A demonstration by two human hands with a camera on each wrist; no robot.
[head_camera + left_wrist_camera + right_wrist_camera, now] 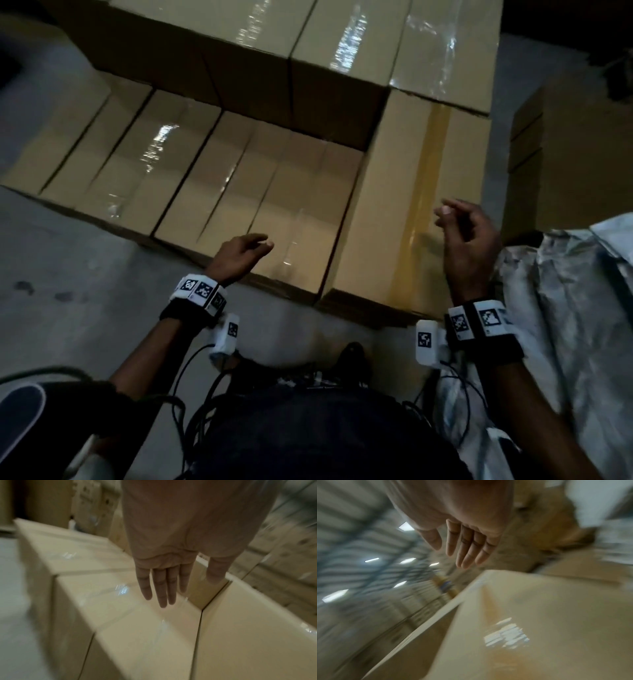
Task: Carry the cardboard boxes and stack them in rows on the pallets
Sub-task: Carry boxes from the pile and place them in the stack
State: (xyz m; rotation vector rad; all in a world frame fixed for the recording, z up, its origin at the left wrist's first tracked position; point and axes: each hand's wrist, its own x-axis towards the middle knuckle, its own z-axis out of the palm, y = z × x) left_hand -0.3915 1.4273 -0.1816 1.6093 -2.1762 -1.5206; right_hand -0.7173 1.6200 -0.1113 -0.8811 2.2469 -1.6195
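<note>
Your left hand (pixel 239 255) hung over the near edge of the low row of boxes (pixel 164 161), fingers loose and holding nothing; your right hand (pixel 469 240) was raised above the tape-striped box (pixel 421 205) at the row's right end, fingers relaxed, also empty. The head view showed the layout: low row in front, a taller stack of boxes (pixel 291 44) behind it, the striped box standing higher than its neighbours, another stack of cartons (pixel 575 154) across a gap to the right, grey floor (pixel 68 274) on the left, crinkled plastic sheeting (pixel 575 308) by your right arm. No pallet was visible under the boxes in any view. The left wrist view added what the head view could not: straight fingers (pixel 163 588) clear of the box top (pixel 137 622), not touching. The right wrist view, badly blurred, showed open fingers (pixel 467 547) above the striped box (pixel 539 615), plus ceiling lights (pixel 335 595) that the head view missed.
</note>
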